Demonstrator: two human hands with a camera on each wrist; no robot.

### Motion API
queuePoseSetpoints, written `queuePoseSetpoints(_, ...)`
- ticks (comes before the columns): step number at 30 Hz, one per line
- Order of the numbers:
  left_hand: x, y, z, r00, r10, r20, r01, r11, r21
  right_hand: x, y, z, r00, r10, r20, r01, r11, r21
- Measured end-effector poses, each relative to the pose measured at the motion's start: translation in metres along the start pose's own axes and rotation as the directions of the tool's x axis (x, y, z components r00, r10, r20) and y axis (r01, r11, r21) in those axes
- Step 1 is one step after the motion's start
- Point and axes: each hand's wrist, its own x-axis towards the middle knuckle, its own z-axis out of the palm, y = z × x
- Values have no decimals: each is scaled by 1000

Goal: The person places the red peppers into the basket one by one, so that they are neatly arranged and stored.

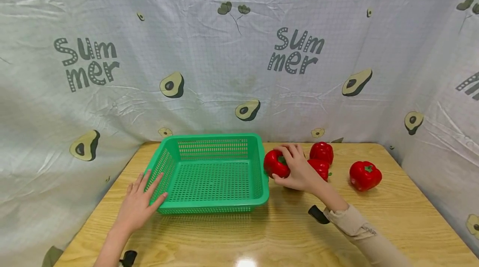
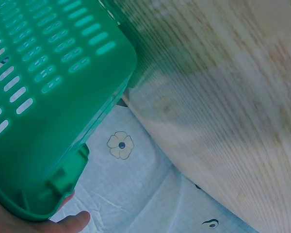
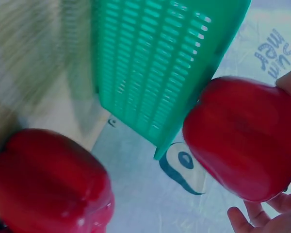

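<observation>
My right hand (image 1: 295, 169) grips a red bell pepper (image 1: 275, 164) by its sides, at the right rim of a green plastic basket (image 1: 209, 203). In the right wrist view, the held pepper (image 3: 242, 141) hangs above the table, close against the basket's outer wall (image 3: 150, 63). At the basket's left rim rests my left hand (image 1: 138, 206), its fingers spread and fairly straight. The left wrist view shows part of that hand (image 2: 70, 222) by the rim's corner. No pepper is visible inside the basket.
Behind my right hand sit two red bell peppers (image 1: 322, 152), partly hidden. Farther right stands another bell pepper (image 1: 364, 175). Printed cloth (image 1: 209, 50) hangs along the wooden table's (image 1: 209, 242) back and sides.
</observation>
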Motion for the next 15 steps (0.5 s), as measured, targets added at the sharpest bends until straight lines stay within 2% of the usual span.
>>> queuePoseSetpoints(7, -1, 1, 1, 1000, 3, -10, -3, 1000, -1, 18, -4, 5, 999, -33, -23, 33, 999, 3)
queuePoseSetpoints(15, -1, 3, -2, 1000, -6, -2, 6, 1000, 6, 38, -5, 14, 994, -100, -40, 98, 993, -63)
